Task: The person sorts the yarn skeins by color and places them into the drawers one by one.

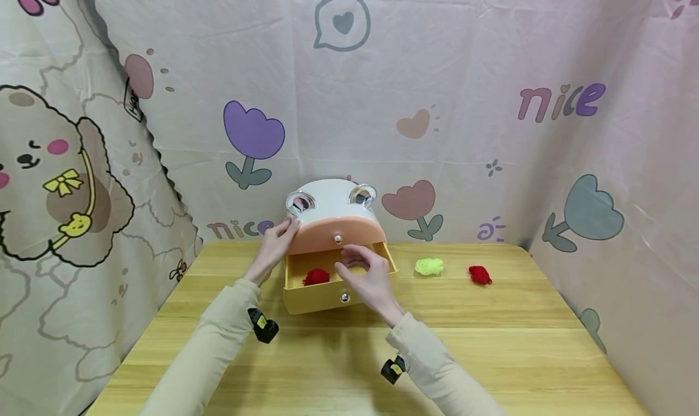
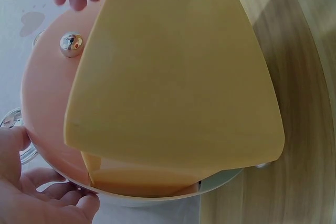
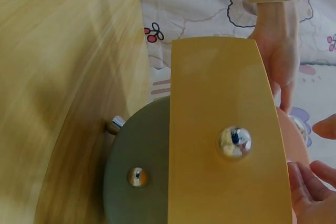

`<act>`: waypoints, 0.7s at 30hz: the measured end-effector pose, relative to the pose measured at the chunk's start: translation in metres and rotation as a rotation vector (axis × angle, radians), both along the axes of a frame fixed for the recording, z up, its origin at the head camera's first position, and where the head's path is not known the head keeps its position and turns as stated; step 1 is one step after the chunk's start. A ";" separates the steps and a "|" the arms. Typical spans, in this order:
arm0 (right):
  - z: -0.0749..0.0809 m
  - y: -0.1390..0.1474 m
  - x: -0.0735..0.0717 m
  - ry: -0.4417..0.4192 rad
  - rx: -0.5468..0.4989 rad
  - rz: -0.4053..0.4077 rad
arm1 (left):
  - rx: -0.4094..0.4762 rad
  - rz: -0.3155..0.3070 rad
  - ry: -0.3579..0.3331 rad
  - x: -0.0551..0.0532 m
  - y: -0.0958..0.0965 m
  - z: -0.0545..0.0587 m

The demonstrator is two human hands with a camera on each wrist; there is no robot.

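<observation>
A frog-faced drawer box [image 1: 341, 201] with a white top and silver-ringed eyes stands on the table. Its yellow drawer [image 1: 317, 298] is pulled out, with a small red toy-like piece [image 1: 316, 276] lying inside at the left. My left hand [image 1: 273, 246] holds the box's left side by the eye; in the left wrist view its thumb and curled fingers are at the pink front's rim. Over the right part of the drawer hovers my right hand [image 1: 371, 276], thumb and fingers bent loosely apart with nothing between them.
To the right of the box lie a lime-green piece [image 1: 429, 266] and another red piece [image 1: 480, 275] on the wooden table [image 1: 491, 343]. A grey-green lower drawer front [image 3: 139, 156] sits under the yellow drawer. Printed cloth [image 1: 464, 70] hangs behind.
</observation>
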State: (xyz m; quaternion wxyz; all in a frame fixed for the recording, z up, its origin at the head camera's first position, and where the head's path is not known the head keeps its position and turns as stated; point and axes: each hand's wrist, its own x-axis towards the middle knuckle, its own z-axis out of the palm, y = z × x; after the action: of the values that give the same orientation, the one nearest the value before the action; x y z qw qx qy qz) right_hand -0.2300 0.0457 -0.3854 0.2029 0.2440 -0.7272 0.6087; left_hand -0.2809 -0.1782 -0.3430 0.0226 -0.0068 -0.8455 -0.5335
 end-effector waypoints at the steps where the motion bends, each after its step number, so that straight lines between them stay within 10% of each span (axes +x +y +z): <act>1: -0.001 0.002 0.000 0.008 -0.015 -0.005 | 0.001 0.000 0.002 0.000 0.000 0.000; 21: -0.034 0.084 -0.010 0.031 -0.290 -0.256 | 0.003 0.000 0.007 0.000 0.000 -0.002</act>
State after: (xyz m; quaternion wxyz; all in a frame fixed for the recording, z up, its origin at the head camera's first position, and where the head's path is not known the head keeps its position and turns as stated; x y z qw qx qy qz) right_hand -0.2399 0.1300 -0.4192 0.3228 0.1270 -0.6536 0.6727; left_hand -0.2810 -0.1785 -0.3446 0.0258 -0.0087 -0.8447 -0.5346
